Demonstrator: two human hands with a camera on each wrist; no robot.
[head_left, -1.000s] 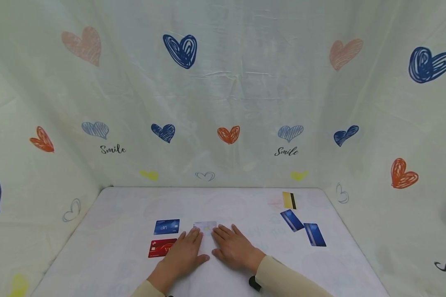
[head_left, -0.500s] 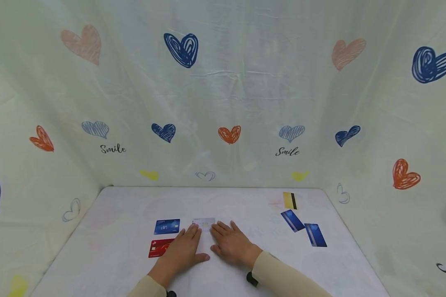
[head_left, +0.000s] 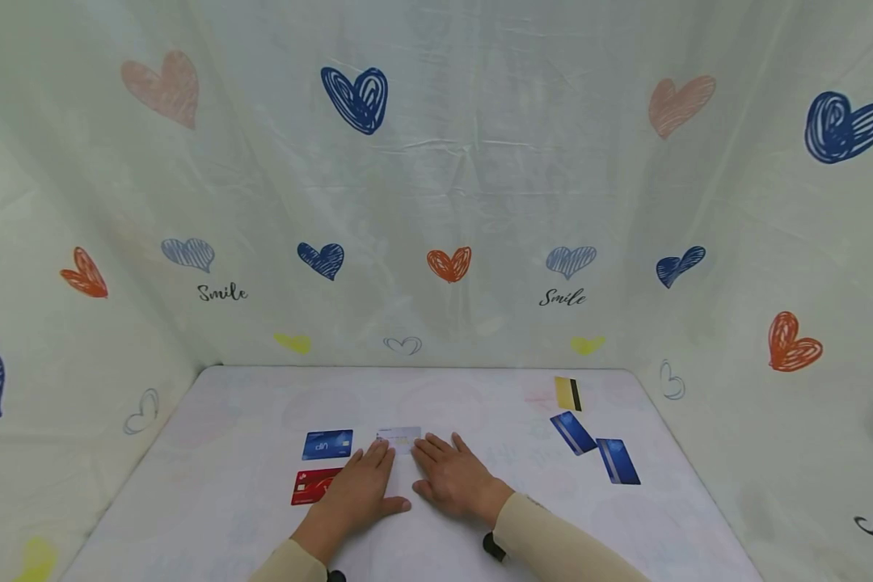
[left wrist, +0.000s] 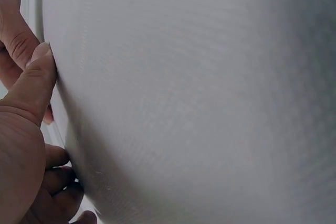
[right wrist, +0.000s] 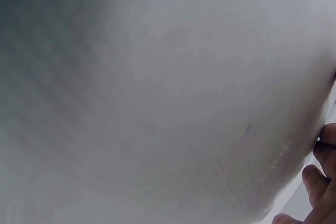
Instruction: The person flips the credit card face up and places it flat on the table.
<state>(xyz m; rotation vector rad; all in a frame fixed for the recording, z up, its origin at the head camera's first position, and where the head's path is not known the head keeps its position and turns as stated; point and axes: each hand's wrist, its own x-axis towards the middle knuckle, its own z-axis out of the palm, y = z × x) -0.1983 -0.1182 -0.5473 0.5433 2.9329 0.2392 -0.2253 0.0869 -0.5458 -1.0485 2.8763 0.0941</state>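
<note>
One pale card [head_left: 402, 435], head view only | left hand [head_left: 356, 491], right hand [head_left: 454, 480]: apart, outstretched, at its near corners

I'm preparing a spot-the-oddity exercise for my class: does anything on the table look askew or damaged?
Mildly: at the right, the nearer striped card and farther striped card lie askew, at differing angles, whereas the pale card and left blue card sit roughly straight. No spill or damage shows.

Blue cards [head_left: 328, 444] [head_left: 573, 433] [head_left: 618, 461]: three are counted | red card [head_left: 311, 487]: one | pale card [head_left: 399, 436]: one | yellow card [head_left: 563, 394]: one | in total, six cards are counted | hands [head_left: 360, 493] [head_left: 457, 480]: two are seen | sleeves [head_left: 291, 564] [head_left: 553, 540]: two are seen | table [head_left: 466, 408]: one is seen
</note>
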